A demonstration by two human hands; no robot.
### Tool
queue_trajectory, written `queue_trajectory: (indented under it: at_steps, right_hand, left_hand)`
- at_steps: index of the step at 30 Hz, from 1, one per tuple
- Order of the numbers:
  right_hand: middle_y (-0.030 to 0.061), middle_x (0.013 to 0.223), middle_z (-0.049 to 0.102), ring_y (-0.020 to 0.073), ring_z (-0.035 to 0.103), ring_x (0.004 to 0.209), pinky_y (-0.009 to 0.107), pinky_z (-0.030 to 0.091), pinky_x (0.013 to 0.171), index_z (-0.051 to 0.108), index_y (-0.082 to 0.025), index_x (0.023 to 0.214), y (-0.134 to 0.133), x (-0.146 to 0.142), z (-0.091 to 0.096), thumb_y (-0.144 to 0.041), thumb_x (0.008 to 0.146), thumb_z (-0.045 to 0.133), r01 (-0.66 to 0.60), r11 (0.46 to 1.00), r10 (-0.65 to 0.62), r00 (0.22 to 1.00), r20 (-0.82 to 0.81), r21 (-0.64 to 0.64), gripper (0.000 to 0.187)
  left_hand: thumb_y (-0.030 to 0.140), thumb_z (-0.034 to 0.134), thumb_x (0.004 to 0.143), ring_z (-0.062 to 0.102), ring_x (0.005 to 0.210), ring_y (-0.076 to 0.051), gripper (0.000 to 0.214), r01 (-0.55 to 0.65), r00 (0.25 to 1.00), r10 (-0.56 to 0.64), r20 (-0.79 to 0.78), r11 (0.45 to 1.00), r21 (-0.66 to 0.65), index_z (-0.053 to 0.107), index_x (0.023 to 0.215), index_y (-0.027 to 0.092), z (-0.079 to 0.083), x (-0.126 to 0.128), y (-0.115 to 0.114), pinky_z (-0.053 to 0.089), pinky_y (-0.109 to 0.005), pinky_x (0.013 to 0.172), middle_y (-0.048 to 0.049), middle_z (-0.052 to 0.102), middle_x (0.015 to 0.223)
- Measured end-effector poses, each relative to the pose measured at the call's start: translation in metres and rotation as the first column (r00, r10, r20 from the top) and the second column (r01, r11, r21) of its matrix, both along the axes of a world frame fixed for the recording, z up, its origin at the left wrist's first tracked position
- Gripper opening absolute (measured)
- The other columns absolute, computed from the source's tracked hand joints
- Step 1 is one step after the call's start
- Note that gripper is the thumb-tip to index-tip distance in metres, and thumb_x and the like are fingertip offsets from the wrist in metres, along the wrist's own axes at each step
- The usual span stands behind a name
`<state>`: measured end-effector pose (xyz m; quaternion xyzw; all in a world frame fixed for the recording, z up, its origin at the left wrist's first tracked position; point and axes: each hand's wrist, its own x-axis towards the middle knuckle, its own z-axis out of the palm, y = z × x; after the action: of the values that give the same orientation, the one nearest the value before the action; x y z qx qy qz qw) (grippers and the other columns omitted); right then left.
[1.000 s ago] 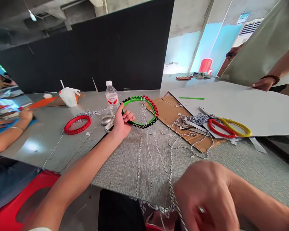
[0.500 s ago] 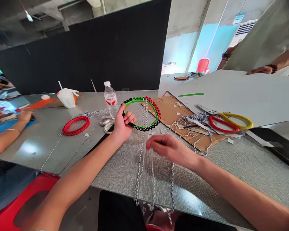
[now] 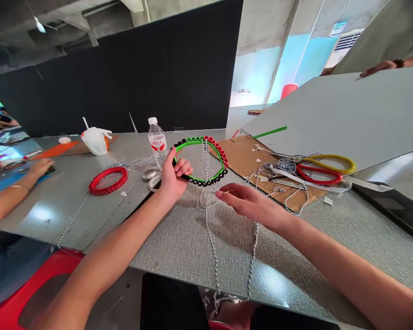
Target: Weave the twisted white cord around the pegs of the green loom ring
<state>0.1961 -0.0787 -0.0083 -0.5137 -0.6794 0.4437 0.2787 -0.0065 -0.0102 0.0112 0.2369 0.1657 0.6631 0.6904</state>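
My left hand [image 3: 175,176] is closed around the left side of a ring [image 3: 223,158] with a bright green inner band and an outer row of small black, green and red rolled coils. Several black-and-white cord strands [image 3: 206,160] run across the ring's opening from top to bottom. Below the ring, my right hand [image 3: 246,200] has its thumb and forefinger pinched together on the loose cord [image 3: 202,206], which loops beside the fingertips. Two lengths of cord trail down over the table's front edge. What lies behind the right fingers is hidden.
On the grey table [image 3: 172,247] are a water bottle [image 3: 157,142], tape rolls [image 3: 154,182], a red ring [image 3: 108,181], scissors [image 3: 325,169], cardboard [image 3: 237,156] and a black phone-like slab [image 3: 392,204]. A person's hand [image 3: 378,68] holds a large white board [image 3: 351,110] at right.
The cord strands under the ring have been drawn up into loops near my right hand. The person at right has tilted the white board up, and the scissors have shifted slightly.
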Motion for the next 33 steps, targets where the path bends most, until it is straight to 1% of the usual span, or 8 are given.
queue_trajectory:
  at_steps: [5, 7, 10, 12, 13, 20, 27, 33]
  right_hand:
    - [-0.0019, 0.064, 0.051, 0.0109, 0.036, 0.056, 0.026, 0.029, 0.050, 0.073, -0.018, 0.096, -0.007, -0.011, -0.003, -0.055, 0.097, 0.054, 0.004, 0.991, 0.009, 0.995, -0.097, 0.134, 0.042]
    - [-0.0023, 0.064, 0.053, 0.0097, 0.037, 0.056, 0.025, 0.029, 0.051, 0.075, -0.017, 0.088, -0.014, -0.011, 0.001, -0.050, 0.095, 0.058, -0.237, 0.969, 0.245, 0.960, -0.133, 0.069, 0.038]
    - [-0.0010, 0.071, 0.062, 0.0081, 0.045, 0.059, 0.022, 0.034, 0.054, 0.076, -0.015, 0.084, -0.025, -0.004, 0.012, -0.045, 0.090, 0.068, -0.780, 0.575, 0.752, 0.623, -0.217, -0.246, 0.031]
    - [-0.0008, 0.074, 0.064, 0.0071, 0.049, 0.058, 0.020, 0.035, 0.052, 0.074, -0.015, 0.082, -0.029, 0.002, 0.018, -0.047, 0.086, 0.073, -0.834, 0.333, 0.836, 0.477, -0.272, -0.440, 0.032]
    - [-0.0016, 0.072, 0.063, 0.0069, 0.049, 0.056, 0.019, 0.035, 0.050, 0.073, -0.015, 0.084, -0.028, 0.006, 0.019, -0.050, 0.085, 0.073, -0.805, 0.340, 0.822, 0.506, -0.263, -0.486, 0.035]
    - [-0.0036, 0.063, 0.050, 0.0083, 0.039, 0.053, 0.022, 0.029, 0.047, 0.072, -0.017, 0.102, -0.001, 0.018, 0.015, -0.068, 0.089, 0.062, -0.260, 0.948, 0.247, 0.965, -0.090, -0.182, 0.054]
    - [-0.0009, 0.069, 0.053, 0.0117, 0.040, 0.060, 0.027, 0.029, 0.052, 0.071, -0.016, 0.097, -0.002, -0.005, 0.002, -0.069, 0.088, 0.061, 0.086, 0.994, -0.085, 0.996, -0.016, 0.072, 0.054]
    - [-0.0024, 0.064, 0.048, 0.0121, 0.034, 0.056, 0.029, 0.025, 0.051, 0.074, -0.020, 0.096, -0.002, -0.012, -0.004, -0.061, 0.092, 0.058, 0.074, 0.979, -0.067, 0.997, -0.039, 0.192, 0.045]
  left_hand:
    - [0.031, 0.065, 0.095, 0.023, 0.035, -0.004, 0.034, 0.019, 1.000, -0.018, 0.007, 0.999, -0.034, 0.047, 0.067, 0.021, -0.001, 0.004, -0.003, 0.028, -0.022, 0.042, 0.0108, 0.025, 0.043]
    - [0.032, 0.065, 0.095, 0.024, 0.035, -0.004, 0.032, 0.005, 1.000, -0.005, -0.004, 1.000, -0.027, 0.050, 0.070, 0.021, 0.000, 0.003, -0.001, 0.028, -0.022, 0.043, 0.0112, 0.025, 0.044]
    - [0.034, 0.063, 0.096, 0.025, 0.035, -0.004, 0.030, -0.022, 1.000, 0.022, -0.017, 1.000, -0.011, 0.051, 0.072, 0.020, 0.000, -0.001, 0.001, 0.028, -0.022, 0.043, 0.0116, 0.025, 0.044]
    - [0.034, 0.061, 0.097, 0.026, 0.035, -0.003, 0.031, -0.029, 0.999, 0.029, -0.020, 1.000, -0.002, 0.051, 0.071, 0.020, 0.001, -0.003, 0.002, 0.028, -0.022, 0.043, 0.0116, 0.025, 0.044]
    - [0.033, 0.061, 0.097, 0.026, 0.035, -0.003, 0.030, -0.030, 0.999, 0.030, -0.018, 1.000, 0.002, 0.051, 0.072, 0.020, 0.002, -0.003, 0.002, 0.028, -0.022, 0.043, 0.0116, 0.025, 0.044]
    - [0.034, 0.067, 0.094, 0.024, 0.035, -0.004, 0.027, -0.005, 1.000, 0.005, 0.018, 1.000, 0.007, 0.054, 0.074, 0.021, 0.007, -0.002, -0.002, 0.028, -0.022, 0.042, 0.0113, 0.024, 0.044]
    - [0.035, 0.063, 0.096, 0.025, 0.035, -0.004, 0.027, 0.007, 1.000, -0.006, -0.025, 0.999, 0.031, 0.057, 0.074, 0.019, 0.002, 0.001, -0.003, 0.029, -0.021, 0.043, 0.0112, 0.024, 0.044]
    - [0.034, 0.067, 0.094, 0.025, 0.035, -0.004, 0.023, 0.010, 0.999, -0.009, -0.031, 1.000, 0.026, 0.060, 0.078, 0.019, 0.002, 0.003, -0.004, 0.029, -0.022, 0.043, 0.0117, 0.023, 0.045]
